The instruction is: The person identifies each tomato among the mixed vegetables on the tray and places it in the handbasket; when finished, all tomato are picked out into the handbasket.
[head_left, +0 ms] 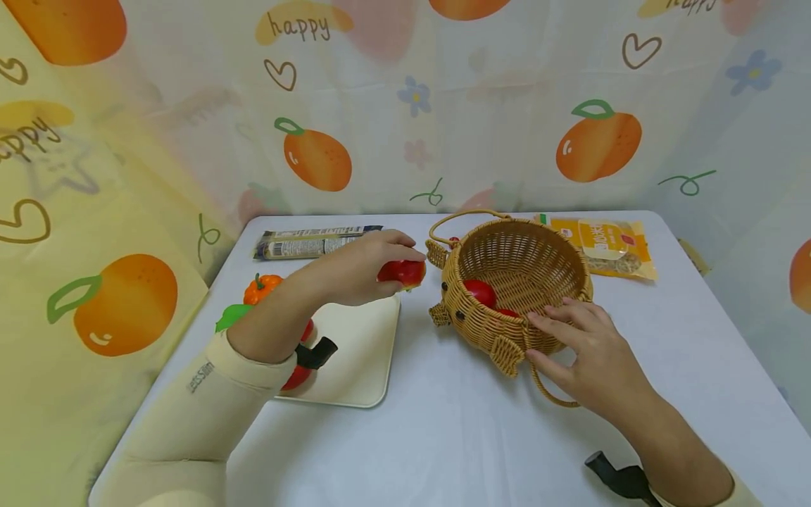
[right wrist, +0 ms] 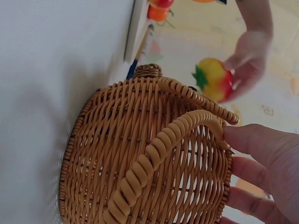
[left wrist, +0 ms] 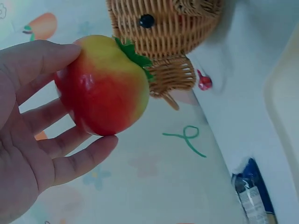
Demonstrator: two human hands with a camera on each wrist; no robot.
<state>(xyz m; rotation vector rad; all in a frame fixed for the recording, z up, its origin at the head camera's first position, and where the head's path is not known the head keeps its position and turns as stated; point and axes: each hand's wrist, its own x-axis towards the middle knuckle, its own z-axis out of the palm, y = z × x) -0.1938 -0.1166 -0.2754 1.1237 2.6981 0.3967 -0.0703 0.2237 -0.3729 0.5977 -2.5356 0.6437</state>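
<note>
From my remote seat I saw, at far left, a yellowish cloth (head_left: 133, 232) printed with oranges, hearts and "happy". A paler one in similar print, the back cloth (head_left: 488, 134), closed off the room behind a smooth white table (head_left: 443, 436) with rounded back corners. On its left side, partly hidden by my left forearm, were an orange toy vegetable (head_left: 261, 287) and a cream tray (head_left: 364, 352) bearing red pieces; long printed packets (head_left: 304, 244) lay at the back edge. My left hand (head_left: 364, 271) gripped a red-and-yellow toy fruit (left wrist: 105, 88) by thumb and fingertips, in the air between tray and basket. The wicker basket (head_left: 484, 332) stood right of centre, red fruits (head_left: 480, 292) inside. My right hand (head_left: 598, 362) held its rim, fingers over the edge. Behind, at right, lay a yellow food packet (head_left: 611, 246).
</note>
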